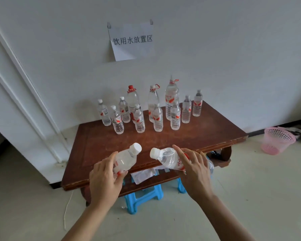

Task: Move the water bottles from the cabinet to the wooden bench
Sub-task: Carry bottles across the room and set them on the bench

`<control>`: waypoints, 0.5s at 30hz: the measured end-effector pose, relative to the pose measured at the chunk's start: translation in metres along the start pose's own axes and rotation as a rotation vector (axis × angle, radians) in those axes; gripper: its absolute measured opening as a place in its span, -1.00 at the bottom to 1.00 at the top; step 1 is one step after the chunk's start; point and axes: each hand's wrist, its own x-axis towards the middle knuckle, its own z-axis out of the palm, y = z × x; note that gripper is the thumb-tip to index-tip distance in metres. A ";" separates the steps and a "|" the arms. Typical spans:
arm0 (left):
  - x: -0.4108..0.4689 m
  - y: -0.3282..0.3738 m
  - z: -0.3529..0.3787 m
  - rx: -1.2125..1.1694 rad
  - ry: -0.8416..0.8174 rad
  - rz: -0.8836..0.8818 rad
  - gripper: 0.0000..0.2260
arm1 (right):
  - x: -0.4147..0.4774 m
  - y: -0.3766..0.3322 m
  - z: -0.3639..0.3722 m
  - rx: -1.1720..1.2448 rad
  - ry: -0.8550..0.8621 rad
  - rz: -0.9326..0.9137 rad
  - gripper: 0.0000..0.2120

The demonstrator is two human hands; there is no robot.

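Observation:
My left hand [103,178] grips a small clear water bottle [127,158] with a white cap, tilted up to the right. My right hand [195,173] holds a second small bottle [167,158], tilted with its white cap pointing left. Both are above the front edge of the brown wooden bench [97,148]. Several water bottles [157,117] stand upright along the bench's back half, small ones in front and three tall ones [171,100] behind. The cabinet is out of view.
White wall behind the bench carries a paper sign [131,40]. A white door frame [24,80] runs down the left. Blue plastic stools [142,197] sit under the bench. A pink basket [276,140] lies on the floor at right.

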 end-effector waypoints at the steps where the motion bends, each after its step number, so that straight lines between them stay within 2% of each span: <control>1: 0.016 -0.006 0.007 0.004 0.013 -0.036 -0.36 | 0.021 0.003 0.010 0.016 -0.024 -0.003 -0.07; 6: 0.101 -0.052 0.035 -0.011 0.103 -0.246 -0.34 | 0.142 0.002 0.078 0.192 -0.077 -0.013 -0.17; 10: 0.130 -0.096 0.049 -0.080 0.083 -0.393 -0.31 | 0.195 -0.020 0.137 0.378 -0.203 0.070 -0.25; 15: 0.170 -0.189 0.093 -0.144 -0.010 -0.474 -0.35 | 0.234 -0.052 0.230 0.427 -0.300 0.206 -0.24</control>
